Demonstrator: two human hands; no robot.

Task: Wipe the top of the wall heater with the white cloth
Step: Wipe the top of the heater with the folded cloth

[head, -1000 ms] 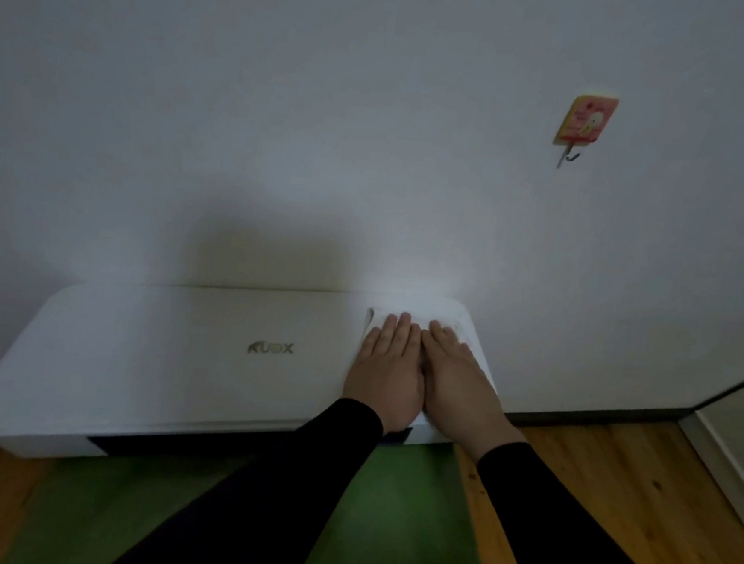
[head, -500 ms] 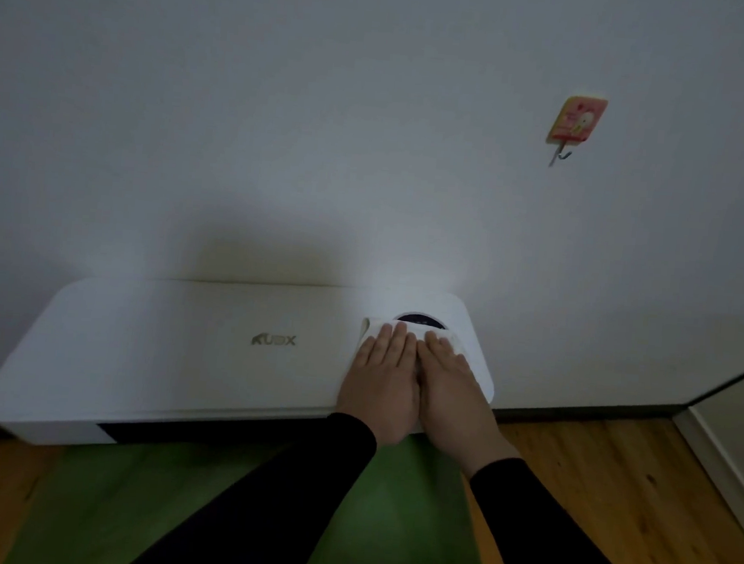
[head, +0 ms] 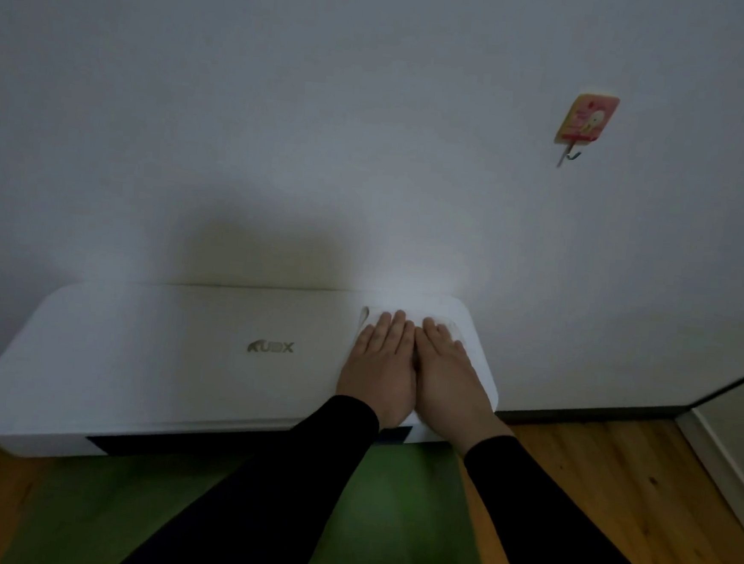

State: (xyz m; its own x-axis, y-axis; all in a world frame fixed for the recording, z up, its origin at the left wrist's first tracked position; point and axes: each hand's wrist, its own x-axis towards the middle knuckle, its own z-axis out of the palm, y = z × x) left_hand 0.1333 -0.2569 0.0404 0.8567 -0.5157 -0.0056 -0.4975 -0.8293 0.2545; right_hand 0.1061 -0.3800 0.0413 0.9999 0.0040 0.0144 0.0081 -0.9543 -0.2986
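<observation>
A long white wall heater with a gold logo sits low against the wall. The white cloth lies flat on the heater's right end, mostly hidden under my hands; only its far edge and left edge show. My left hand and my right hand lie side by side, palms down, fingers straight and pressed onto the cloth. Black sleeves cover both forearms.
A pink and yellow adhesive hook hangs on the white wall up to the right. A green mat lies on the wooden floor below the heater. A pale panel edge stands at the far right.
Both hands slid the cloth back toward the wall, covering the dark round spot that showed half a second ago. The hands stay together on the heater's right end.
</observation>
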